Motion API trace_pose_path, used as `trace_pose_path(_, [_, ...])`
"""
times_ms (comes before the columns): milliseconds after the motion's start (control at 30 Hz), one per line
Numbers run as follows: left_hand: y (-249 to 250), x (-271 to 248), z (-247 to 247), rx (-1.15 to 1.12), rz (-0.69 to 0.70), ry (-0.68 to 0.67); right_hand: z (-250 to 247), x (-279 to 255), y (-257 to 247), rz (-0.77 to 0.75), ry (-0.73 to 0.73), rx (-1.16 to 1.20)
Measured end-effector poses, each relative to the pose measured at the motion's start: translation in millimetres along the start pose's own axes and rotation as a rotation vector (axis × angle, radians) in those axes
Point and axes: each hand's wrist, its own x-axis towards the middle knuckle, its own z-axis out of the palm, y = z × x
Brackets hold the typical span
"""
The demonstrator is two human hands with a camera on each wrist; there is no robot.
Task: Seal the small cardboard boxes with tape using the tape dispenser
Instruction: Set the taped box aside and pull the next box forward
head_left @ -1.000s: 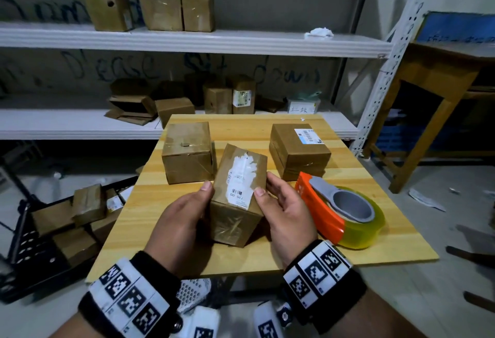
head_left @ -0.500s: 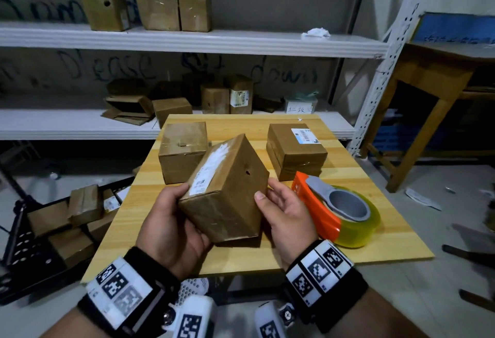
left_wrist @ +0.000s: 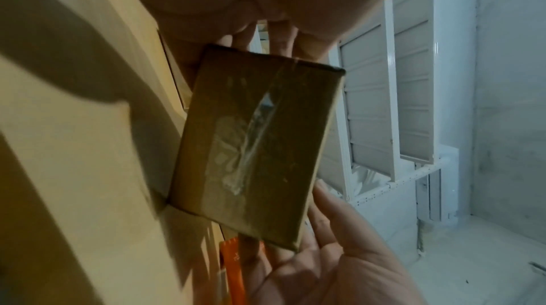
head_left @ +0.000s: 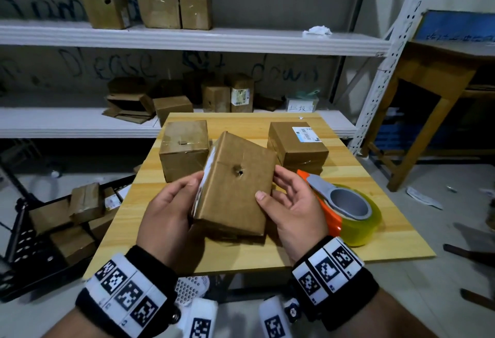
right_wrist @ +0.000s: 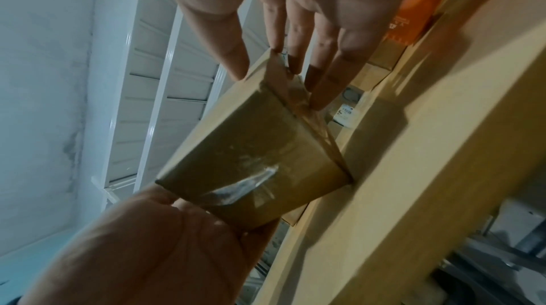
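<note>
The small brown cardboard box [head_left: 235, 185] has rolled further since half a second ago: its punctured plain face now looks up, with the white label [head_left: 199, 197] turned leftward. The left hand [head_left: 166, 217] and right hand [head_left: 294, 209] keep their grip on it above the wooden worktop [head_left: 375, 177], near the orange tape dispenser [head_left: 342, 209].

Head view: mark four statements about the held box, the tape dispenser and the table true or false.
1. The left hand and the right hand both hold the box. True.
2. The right hand grips the tape dispenser. False: it lies on the table beside that hand.
3. The box face toward the camera has a small hole. True.
4. Four other boxes stand on the table. False: two do, a plain box and a labelled box.
</note>
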Motion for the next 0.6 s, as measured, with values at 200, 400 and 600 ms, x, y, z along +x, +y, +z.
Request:
trace_pose_path(200, [-6.6,1.0,3.5,-0.148,-0.049,-0.051,-2.8,1.6,1.6,-0.006,0.003,-0.009])
trace_pose_path(400, [-12.3,10.2,-4.1,0.023,-0.057,-0.079,-5.9,2.5,-0.6,-0.003,0.027,-0.106])
trace_pose_path(600, [-18.7,12.6,-8.3,0.063,-0.157,-0.077,-7.0,0.3,-5.9,0.038,0.02,-0.185])
